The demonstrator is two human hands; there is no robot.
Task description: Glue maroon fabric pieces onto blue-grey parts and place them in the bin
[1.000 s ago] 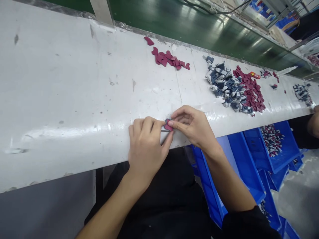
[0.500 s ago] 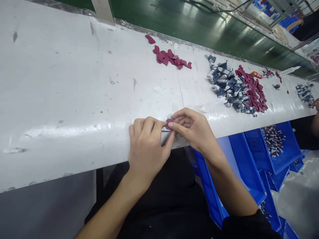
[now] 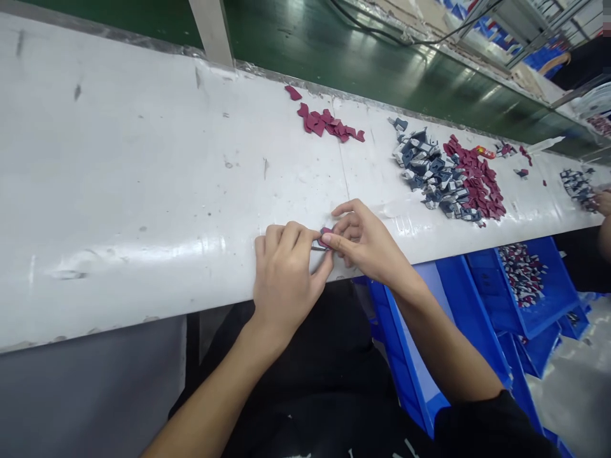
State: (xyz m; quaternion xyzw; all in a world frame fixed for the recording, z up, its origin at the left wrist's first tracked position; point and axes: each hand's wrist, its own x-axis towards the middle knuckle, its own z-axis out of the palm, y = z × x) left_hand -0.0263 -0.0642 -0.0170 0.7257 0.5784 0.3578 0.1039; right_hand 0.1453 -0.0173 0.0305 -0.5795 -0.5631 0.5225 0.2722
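Observation:
Close to the table's front edge, both hands meet around a small maroon plastic piece (image 3: 326,238) with a dark part beneath it. My left hand (image 3: 289,267) pinches it from the left between thumb and fingers. From the right, the thumb of my right hand (image 3: 365,240) presses on the maroon face, its other fingers curled behind. The fingers cover much of the piece, so its full shape is hidden. Farther right on the table lie a heap of dark blue-and-grey plastic parts (image 3: 432,168) and a heap of maroon pieces (image 3: 477,181).
A smaller group of maroon pieces (image 3: 329,123) lies toward the back of the white table (image 3: 143,178). Blue bins (image 3: 496,286), one with finished-looking parts, stand below the front edge at right. Another person's hand (image 3: 604,202) is beside parts at far right. A green surface (image 3: 305,57) runs behind.
My right index finger has lifted away and extended a little, while the thumb stays on the maroon piece. Both hands still hold it together. The camera view has shifted slightly.

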